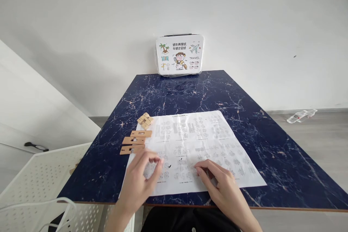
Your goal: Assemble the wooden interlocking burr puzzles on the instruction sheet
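A large white printed sheet point(187, 185) with rows of small grey diagrams lies creased on the table. My left hand point(140, 175) hovers or rests over its left part, index finger curled to the thumb tip, with nothing visible between them. On the sheet's lower right, my right hand point(217, 177) has its fingers curled and thumb against the index finger; no object shows in it. Beyond my left hand are three flat slotted wooden pieces with dark markings: a far one point(148, 133), a middle one point(126, 140) and a near one point(125, 150). A small interlocking wooden block puzzle point(145, 120) sits at the sheet's upper left corner.
The dark blue marbled table point(190, 98) reaches to the wall. At its far edge stands a white cartoon-printed case point(179, 54) in clear wrap. A white perforated cart point(32, 174) with a white cable point(40, 203) is at left. Clear plastic bottles point(297, 116) lie on the floor at right.
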Demonstrator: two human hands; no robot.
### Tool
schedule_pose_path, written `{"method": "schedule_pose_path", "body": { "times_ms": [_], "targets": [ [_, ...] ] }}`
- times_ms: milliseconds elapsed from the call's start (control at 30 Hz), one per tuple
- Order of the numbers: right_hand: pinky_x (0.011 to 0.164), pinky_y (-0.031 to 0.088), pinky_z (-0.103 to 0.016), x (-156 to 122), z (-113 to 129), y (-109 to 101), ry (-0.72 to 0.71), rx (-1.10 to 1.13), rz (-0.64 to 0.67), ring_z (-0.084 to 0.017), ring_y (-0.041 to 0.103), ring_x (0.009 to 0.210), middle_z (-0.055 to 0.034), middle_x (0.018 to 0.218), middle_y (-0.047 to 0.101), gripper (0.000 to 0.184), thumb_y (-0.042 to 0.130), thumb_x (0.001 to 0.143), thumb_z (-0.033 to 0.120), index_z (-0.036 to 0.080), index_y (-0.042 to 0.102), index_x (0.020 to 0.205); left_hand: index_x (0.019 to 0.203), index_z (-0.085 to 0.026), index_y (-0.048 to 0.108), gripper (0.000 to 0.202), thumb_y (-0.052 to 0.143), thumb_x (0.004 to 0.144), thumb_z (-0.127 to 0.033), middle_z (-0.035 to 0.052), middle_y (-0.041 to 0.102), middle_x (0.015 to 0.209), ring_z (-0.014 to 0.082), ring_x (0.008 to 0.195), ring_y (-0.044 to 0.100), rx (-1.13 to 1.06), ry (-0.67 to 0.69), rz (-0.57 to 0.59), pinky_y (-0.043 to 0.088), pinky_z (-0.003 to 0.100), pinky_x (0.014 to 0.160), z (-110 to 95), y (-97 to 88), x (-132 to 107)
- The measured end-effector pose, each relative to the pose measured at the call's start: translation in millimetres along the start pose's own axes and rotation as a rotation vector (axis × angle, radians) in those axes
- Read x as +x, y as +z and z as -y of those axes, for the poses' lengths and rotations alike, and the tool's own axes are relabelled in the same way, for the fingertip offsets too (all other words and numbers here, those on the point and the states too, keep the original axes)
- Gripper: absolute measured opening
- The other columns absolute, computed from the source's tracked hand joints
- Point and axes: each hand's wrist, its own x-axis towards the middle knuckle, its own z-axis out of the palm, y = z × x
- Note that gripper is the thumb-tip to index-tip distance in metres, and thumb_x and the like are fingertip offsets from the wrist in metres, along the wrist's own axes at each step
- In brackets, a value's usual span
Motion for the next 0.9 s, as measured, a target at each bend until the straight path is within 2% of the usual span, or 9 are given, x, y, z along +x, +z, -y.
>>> {"method": "schedule_pose_path", "body": {
  "times_ms": [67,133,233,333,600,833,900],
  "targets": [
    [0.061,0.051,-0.027,-0.2,1.5,-0.7,0.008,-0.001,0.005,-0.017,0.064,0.066,-0.0024,0.084,0.07,0.027,0.047,0.112,0.038,0.025,0.068,0.1,0.107,-0.025,0.057,0.006,0.057,0.105,-0.031,0.0051,0.065,0.107,0.0232,0.1,0.063,0.102,0.008,-0.037,0.052,0.037,0.09,12.1,-4.6,21.8],
    [0.059,0.05,-0.027,-0.4,2.8,-1.0,0.02,0.004,0.013,-0.017,0.062,0.064,-0.0024,0.084,0.07,0.027,0.047,0.112,0.039,0.026,0.068,0.101,0.115,-0.024,0.055,0.017,0.057,0.104,-0.037,0.0102,0.062,0.121,0.0293,0.116,0.06,0.204,0.007,-0.058,0.051,0.045,0.099,31.0,-6.6,46.3],
    [0.06,0.05,-0.028,-0.1,3.6,-1.0,0.021,0.007,0.008,-0.017,0.063,0.065,-0.0022,0.085,0.07,0.027,0.046,0.112,0.04,0.026,0.067,0.101,0.126,-0.022,0.05,0.035,0.062,0.099,-0.041,0.017,0.057,0.134,0.0368,0.123,0.057,0.365,-0.016,-0.059,0.049,0.056,0.105,64.1,-5.8,79.2],
    [0.061,0.051,-0.027,0.5,3.4,-0.8,0.008,0.001,0.005,-0.017,0.063,0.065,-0.0026,0.083,0.07,0.03,0.046,0.112,0.041,0.025,0.068,0.1,0.135,-0.018,0.046,0.054,0.069,0.094,-0.044,0.0214,0.056,0.14,0.042,0.13,0.056,0.445,-0.069,-0.03,0.047,0.06,0.108,89.3,-4.5,99.7],
    [0.061,0.052,-0.028,1.0,2.6,-1.2,0.004,-0.018,-0.008,-0.017,0.063,0.066,-0.0031,0.082,0.07,0.032,0.045,0.112,0.042,0.025,0.069,0.099,0.141,-0.019,0.045,0.074,0.074,0.086,-0.058,0.0202,0.058,0.146,0.0425,0.134,0.058,0.411,-0.207,0.061,0.049,0.056,0.109,112.8,-4.3,116.5],
    [0.061,0.052,-0.028,0.8,4.1,-1.7,0.021,-0.003,0.004,-0.018,0.064,0.066,-0.0028,0.082,0.07,0.032,0.045,0.112,0.042,0.025,0.069,0.099,0.132,-0.019,0.053,0.067,0.07,0.087,-0.065,0.0181,0.066,0.133,0.0408,0.123,0.064,0.366,-0.188,0.12,0.05,0.056,0.105,127.5,-0.1,122.0],
    [0.063,0.052,-0.029,0.8,5.3,-2.1,0.023,0.002,0.0,-0.018,0.064,0.067,-0.0031,0.083,0.07,0.031,0.045,0.112,0.042,0.025,0.068,0.098,0.132,-0.019,0.053,0.068,0.071,0.085,-0.065,0.0179,0.066,0.134,0.0413,0.124,0.063,0.356,-0.195,0.112,0.049,0.056,0.106,129.2,1.1,123.1]
  ]
}}
